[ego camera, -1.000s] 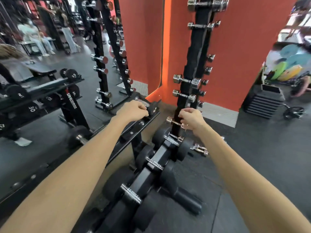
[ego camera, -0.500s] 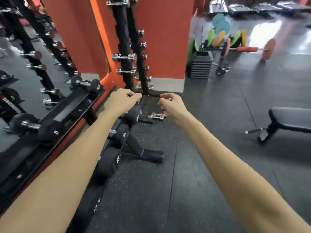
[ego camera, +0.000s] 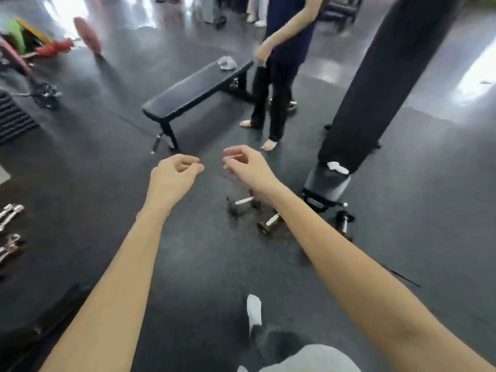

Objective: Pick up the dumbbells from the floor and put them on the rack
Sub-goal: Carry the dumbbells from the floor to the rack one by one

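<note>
Two small chrome dumbbells lie on the black rubber floor ahead: one (ego camera: 243, 202) just under my right wrist, another (ego camera: 269, 224) partly hidden by my right forearm. A third dumbbell (ego camera: 345, 222) lies right of them by a bag base. My left hand (ego camera: 174, 174) hangs in the air with loosely curled fingers and holds nothing. My right hand (ego camera: 247, 166) is also empty, fingers relaxed and half curled, above and beyond the nearest dumbbell. Chrome dumbbells on the rack (ego camera: 9, 229) show at the left edge.
A black flat bench (ego camera: 193, 89) stands ahead. A barefoot person (ego camera: 276, 76) stands to its right. A black punching bag (ego camera: 375, 84) on a grey base (ego camera: 327, 183) rises at right. Colourful plates (ego camera: 53, 47) lie far left. My socked foot (ego camera: 253, 310) is below.
My view has swung right, away from the racks and orange wall to the open floor. Both hands came off the rack and now hang empty in front of me.
</note>
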`<action>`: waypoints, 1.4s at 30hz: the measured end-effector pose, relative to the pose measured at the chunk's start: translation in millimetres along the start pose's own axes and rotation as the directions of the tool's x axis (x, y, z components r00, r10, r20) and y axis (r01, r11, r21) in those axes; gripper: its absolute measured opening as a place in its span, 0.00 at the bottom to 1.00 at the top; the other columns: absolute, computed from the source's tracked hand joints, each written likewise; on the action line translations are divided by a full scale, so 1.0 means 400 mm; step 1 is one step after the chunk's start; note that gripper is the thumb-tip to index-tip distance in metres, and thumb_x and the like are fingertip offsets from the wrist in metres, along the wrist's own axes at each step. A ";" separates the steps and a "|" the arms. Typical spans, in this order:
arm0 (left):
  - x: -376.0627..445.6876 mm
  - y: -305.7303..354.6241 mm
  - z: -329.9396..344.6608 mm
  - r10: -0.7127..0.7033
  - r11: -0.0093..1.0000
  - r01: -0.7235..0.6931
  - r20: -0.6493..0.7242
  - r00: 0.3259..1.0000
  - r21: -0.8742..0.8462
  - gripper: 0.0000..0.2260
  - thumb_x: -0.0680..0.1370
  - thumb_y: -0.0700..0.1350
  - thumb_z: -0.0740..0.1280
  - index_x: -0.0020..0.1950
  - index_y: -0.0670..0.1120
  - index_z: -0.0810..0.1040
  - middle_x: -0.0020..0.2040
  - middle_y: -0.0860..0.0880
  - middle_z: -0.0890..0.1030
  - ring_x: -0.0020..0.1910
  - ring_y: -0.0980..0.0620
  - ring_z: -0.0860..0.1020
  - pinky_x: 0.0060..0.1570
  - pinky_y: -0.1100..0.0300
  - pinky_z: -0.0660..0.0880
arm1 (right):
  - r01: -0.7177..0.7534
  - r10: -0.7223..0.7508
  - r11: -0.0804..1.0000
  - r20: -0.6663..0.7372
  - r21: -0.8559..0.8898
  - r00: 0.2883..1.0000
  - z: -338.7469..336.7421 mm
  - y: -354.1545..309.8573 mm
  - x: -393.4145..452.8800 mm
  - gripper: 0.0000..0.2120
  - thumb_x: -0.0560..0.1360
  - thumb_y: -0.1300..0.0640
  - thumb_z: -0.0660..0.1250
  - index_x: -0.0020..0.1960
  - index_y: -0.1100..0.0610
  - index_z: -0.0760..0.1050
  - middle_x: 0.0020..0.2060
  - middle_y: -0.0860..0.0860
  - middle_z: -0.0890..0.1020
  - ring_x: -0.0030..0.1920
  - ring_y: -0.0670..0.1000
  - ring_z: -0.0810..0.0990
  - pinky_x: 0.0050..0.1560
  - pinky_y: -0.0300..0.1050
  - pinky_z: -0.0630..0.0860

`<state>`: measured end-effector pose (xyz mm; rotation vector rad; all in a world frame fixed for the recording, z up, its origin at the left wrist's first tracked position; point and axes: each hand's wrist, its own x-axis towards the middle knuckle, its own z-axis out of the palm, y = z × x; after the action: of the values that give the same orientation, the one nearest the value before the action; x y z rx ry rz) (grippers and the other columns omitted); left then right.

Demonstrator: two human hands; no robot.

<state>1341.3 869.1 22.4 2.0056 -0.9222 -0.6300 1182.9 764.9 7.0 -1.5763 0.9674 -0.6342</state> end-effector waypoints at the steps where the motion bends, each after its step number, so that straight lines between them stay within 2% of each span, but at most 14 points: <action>1: -0.008 0.043 0.088 0.027 1.000 -0.027 0.066 0.997 0.006 0.07 0.71 0.57 0.71 0.48 0.60 0.84 0.45 0.59 0.85 0.50 0.53 0.84 0.55 0.54 0.80 | -0.029 0.029 0.999 -0.058 0.016 0.998 -0.095 0.032 -0.031 0.11 0.76 0.57 0.67 0.57 0.49 0.79 0.47 0.49 0.86 0.50 0.48 0.84 0.51 0.44 0.78; 6: -0.071 0.236 0.507 0.111 0.990 -0.135 0.358 0.927 0.042 0.10 0.71 0.56 0.71 0.50 0.59 0.84 0.45 0.59 0.86 0.49 0.53 0.84 0.60 0.51 0.78 | -0.112 0.137 0.989 -0.310 0.100 0.941 -0.530 0.178 -0.189 0.12 0.78 0.64 0.64 0.59 0.54 0.78 0.47 0.48 0.85 0.42 0.43 0.82 0.44 0.35 0.76; 9: -0.110 0.340 0.725 0.137 0.983 -0.178 0.479 0.867 0.040 0.11 0.70 0.52 0.70 0.52 0.60 0.84 0.45 0.59 0.86 0.49 0.54 0.84 0.58 0.52 0.79 | -0.183 0.225 0.973 -0.401 0.141 0.888 -0.758 0.254 -0.272 0.13 0.78 0.64 0.66 0.62 0.56 0.78 0.47 0.51 0.85 0.43 0.47 0.81 0.48 0.41 0.79; 11: -0.127 0.401 0.867 0.156 0.978 -0.208 0.549 0.821 0.034 0.12 0.73 0.48 0.70 0.56 0.58 0.84 0.43 0.60 0.85 0.48 0.56 0.83 0.54 0.56 0.79 | -0.229 0.269 0.963 -0.434 0.143 0.860 -0.897 0.311 -0.295 0.14 0.78 0.64 0.66 0.62 0.55 0.79 0.52 0.54 0.86 0.45 0.49 0.82 0.53 0.47 0.80; 13: -0.130 0.456 1.005 0.154 0.973 -0.226 0.599 0.785 0.046 0.13 0.75 0.45 0.70 0.58 0.55 0.83 0.43 0.61 0.84 0.51 0.56 0.82 0.50 0.62 0.77 | -0.260 0.290 0.957 -0.444 0.130 0.848 -1.015 0.370 -0.293 0.14 0.78 0.64 0.65 0.62 0.54 0.79 0.54 0.54 0.86 0.45 0.49 0.82 0.55 0.47 0.81; 16: -0.104 0.517 1.192 0.108 0.979 -0.192 0.615 0.781 0.073 0.12 0.74 0.46 0.71 0.58 0.54 0.84 0.42 0.61 0.83 0.55 0.53 0.82 0.58 0.55 0.78 | -0.304 0.316 0.948 -0.431 0.097 0.845 -1.166 0.460 -0.254 0.16 0.78 0.63 0.64 0.64 0.54 0.78 0.53 0.51 0.86 0.47 0.49 0.83 0.51 0.42 0.80; 19: -0.058 0.535 1.361 0.069 0.984 -0.156 0.607 0.792 0.091 0.12 0.73 0.48 0.71 0.57 0.55 0.83 0.43 0.61 0.84 0.54 0.53 0.82 0.57 0.50 0.79 | -0.345 0.347 0.935 -0.385 0.077 0.855 -1.293 0.561 -0.171 0.16 0.78 0.62 0.65 0.65 0.53 0.78 0.53 0.50 0.86 0.47 0.48 0.84 0.55 0.43 0.79; 23: 0.040 0.495 1.556 -0.050 0.993 -0.024 0.600 0.799 0.114 0.16 0.74 0.43 0.71 0.60 0.54 0.82 0.47 0.56 0.86 0.52 0.53 0.83 0.56 0.53 0.79 | -0.409 0.410 0.910 -0.319 0.073 0.855 -1.390 0.719 -0.043 0.15 0.77 0.59 0.68 0.62 0.49 0.79 0.51 0.51 0.87 0.46 0.47 0.83 0.53 0.44 0.78; 26: 0.118 0.450 1.715 -0.228 0.967 0.251 0.587 0.777 0.045 0.19 0.74 0.42 0.72 0.65 0.52 0.78 0.50 0.51 0.84 0.50 0.50 0.83 0.55 0.51 0.81 | -0.442 0.444 0.894 -0.302 0.080 0.844 -1.453 0.852 0.085 0.15 0.76 0.56 0.70 0.62 0.48 0.80 0.46 0.46 0.87 0.47 0.46 0.83 0.55 0.44 0.77; 30: 0.200 0.350 1.913 -0.444 0.840 0.541 0.537 0.717 -0.028 0.20 0.75 0.43 0.74 0.66 0.51 0.76 0.53 0.49 0.81 0.50 0.50 0.79 0.56 0.53 0.78 | -0.498 0.503 0.862 -0.254 0.089 0.826 -1.496 1.035 0.219 0.16 0.76 0.55 0.71 0.64 0.50 0.79 0.46 0.44 0.87 0.51 0.45 0.84 0.57 0.42 0.77; 33: 0.239 0.255 2.061 -0.538 0.772 0.634 0.497 0.681 -0.033 0.22 0.74 0.45 0.74 0.67 0.50 0.76 0.58 0.48 0.81 0.54 0.50 0.78 0.52 0.55 0.76 | -0.552 0.555 0.830 -0.209 0.077 0.805 -1.534 1.183 0.306 0.17 0.76 0.55 0.72 0.65 0.49 0.79 0.49 0.46 0.87 0.54 0.47 0.84 0.53 0.39 0.77; 36: 0.278 0.164 2.189 -0.636 0.680 0.730 0.445 0.631 -0.063 0.22 0.74 0.44 0.74 0.68 0.49 0.76 0.50 0.50 0.79 0.43 0.54 0.74 0.44 0.59 0.73 | -0.592 0.589 0.805 -0.178 0.042 0.788 -1.557 1.342 0.397 0.20 0.74 0.53 0.72 0.65 0.48 0.78 0.50 0.45 0.87 0.56 0.49 0.83 0.60 0.48 0.78; 40: 0.329 0.009 2.358 -0.728 0.580 0.804 0.358 0.585 -0.133 0.22 0.75 0.45 0.73 0.69 0.49 0.74 0.51 0.53 0.76 0.51 0.51 0.75 0.58 0.53 0.75 | -0.637 0.634 0.771 -0.080 -0.015 0.769 -1.564 1.582 0.501 0.22 0.75 0.52 0.70 0.68 0.48 0.74 0.57 0.48 0.85 0.59 0.49 0.81 0.64 0.52 0.76; 42: 0.344 -0.070 2.447 -0.770 0.526 0.830 0.311 0.558 -0.187 0.24 0.75 0.45 0.74 0.70 0.48 0.73 0.55 0.50 0.78 0.53 0.50 0.76 0.60 0.52 0.75 | -0.657 0.657 0.752 -0.023 -0.055 0.754 -1.567 1.707 0.544 0.24 0.76 0.53 0.70 0.71 0.49 0.73 0.60 0.48 0.83 0.57 0.48 0.80 0.63 0.51 0.77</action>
<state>750.6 311.0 -541.1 2.0158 0.1293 -1.4109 613.9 223.7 -531.1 -1.1558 1.4554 -0.1026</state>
